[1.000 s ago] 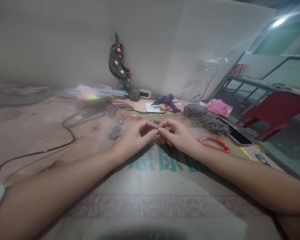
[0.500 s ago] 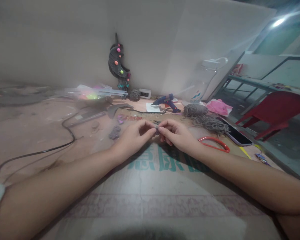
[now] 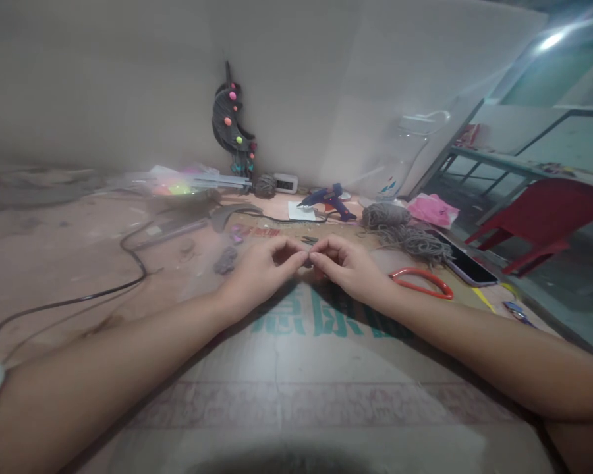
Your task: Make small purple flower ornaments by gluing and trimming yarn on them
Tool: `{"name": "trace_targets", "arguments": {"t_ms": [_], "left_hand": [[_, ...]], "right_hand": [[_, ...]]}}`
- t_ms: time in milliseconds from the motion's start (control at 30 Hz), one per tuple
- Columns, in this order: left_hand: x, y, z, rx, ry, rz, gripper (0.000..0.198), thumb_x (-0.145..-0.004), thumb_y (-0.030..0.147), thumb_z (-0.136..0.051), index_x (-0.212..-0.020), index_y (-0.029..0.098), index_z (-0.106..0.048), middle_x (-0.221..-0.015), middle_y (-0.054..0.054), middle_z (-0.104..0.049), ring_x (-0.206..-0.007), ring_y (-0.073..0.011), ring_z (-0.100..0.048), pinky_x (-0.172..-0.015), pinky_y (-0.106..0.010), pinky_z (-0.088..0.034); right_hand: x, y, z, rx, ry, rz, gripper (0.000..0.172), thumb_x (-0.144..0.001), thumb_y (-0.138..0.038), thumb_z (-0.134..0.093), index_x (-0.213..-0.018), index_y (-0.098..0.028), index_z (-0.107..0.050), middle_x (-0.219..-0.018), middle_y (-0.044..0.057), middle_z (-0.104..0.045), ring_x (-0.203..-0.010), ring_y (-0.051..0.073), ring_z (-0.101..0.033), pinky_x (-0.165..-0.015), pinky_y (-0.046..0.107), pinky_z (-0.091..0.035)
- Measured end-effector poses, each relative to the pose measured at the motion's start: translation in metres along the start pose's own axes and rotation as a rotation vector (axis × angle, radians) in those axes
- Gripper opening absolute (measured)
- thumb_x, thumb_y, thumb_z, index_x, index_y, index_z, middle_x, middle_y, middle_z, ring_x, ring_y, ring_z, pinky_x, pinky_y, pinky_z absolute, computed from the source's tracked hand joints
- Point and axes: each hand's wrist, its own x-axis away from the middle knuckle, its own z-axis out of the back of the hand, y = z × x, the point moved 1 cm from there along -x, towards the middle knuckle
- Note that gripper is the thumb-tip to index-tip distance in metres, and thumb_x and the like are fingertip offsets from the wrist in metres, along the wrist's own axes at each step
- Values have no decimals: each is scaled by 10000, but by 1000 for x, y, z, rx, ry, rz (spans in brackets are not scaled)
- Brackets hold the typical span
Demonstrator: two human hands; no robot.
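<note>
My left hand (image 3: 259, 271) and my right hand (image 3: 348, 268) meet fingertip to fingertip over a flattened cardboard sheet (image 3: 296, 368) with green print. Both pinch a small dark piece (image 3: 308, 262) between thumbs and forefingers; it is too small to name. The fingers of both hands are curled closed. Red-handled scissors (image 3: 420, 283) lie just right of my right hand. A pile of grey yarn (image 3: 405, 234) sits behind them.
A blue glue gun (image 3: 326, 197) and its black cable (image 3: 128, 257) lie farther back. A dark crescent ornament with coloured balls (image 3: 230, 125) leans on the wall. A phone (image 3: 467, 263), pink cloth (image 3: 432, 209) and a red chair (image 3: 543, 217) are at the right.
Both hands have stayed together and shifted slightly away from me, with the fingertips pressing closer on the small piece. Nothing else has moved.
</note>
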Motion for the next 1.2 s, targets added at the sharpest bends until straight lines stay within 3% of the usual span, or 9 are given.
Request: {"name": "trace_targets", "arguments": {"t_ms": [267, 500, 667, 867, 1033, 1200], "left_hand": [[0, -1, 1, -11, 4, 5, 261, -926, 405, -541, -895, 187, -680, -868, -22, -718, -796, -170, -639, -740, -276, -481], [-2, -7, 0, 105, 4, 35, 402, -977, 473, -432, -1054, 173, -688, -1021, -62, -731, -912, -198, -674, -816, -301, -501], [0, -3, -2, 41, 15, 80, 268, -884, 420, -608, -971, 175, -674, -936, -42, -719, -860, -190, -654, -765, -291, -490], [-2, -2, -1, 45, 35, 96, 240, -875, 404, -603, -905, 174, -667, -885, -48, -726, -793, -188, -657, -705, -289, -480], [-2, -2, 1, 72, 65, 95, 228, -874, 392, -612, -881, 169, -658, -905, -52, -723, -804, -182, -653, -709, -285, -478], [-3, -3, 0, 92, 59, 96, 215, -867, 381, -623, -880, 169, -660, -903, -48, -723, -819, -182, -653, -721, -286, -483]], "right_hand": [[-2, 0, 2, 59, -25, -22, 172, -867, -353, -586, -867, -186, -630, -666, -8, -643, -591, 129, -601, -578, 250, -455], [-3, 0, 2, 20, 27, 0, 171, -866, -358, -578, -855, -191, -613, -656, -18, -617, -560, 116, -557, -551, 244, -430], [-3, -1, 4, -3, 45, 9, 187, -871, -377, -585, -842, -192, -596, -636, -29, -588, -545, 110, -529, -530, 237, -409], [-3, 6, 6, 27, 48, 20, 321, -944, -469, -502, -858, -185, -623, -677, -5, -624, -581, 115, -542, -561, 243, -421], [-5, 7, 5, -35, 39, -6, 237, -891, -411, -568, -958, -192, -631, -718, -2, -642, -624, 137, -585, -590, 264, -456], [-6, 4, 5, 80, 52, -1, 205, -857, -387, -592, -803, -192, -627, -665, -13, -613, -588, 127, -545, -565, 259, -428]]}}
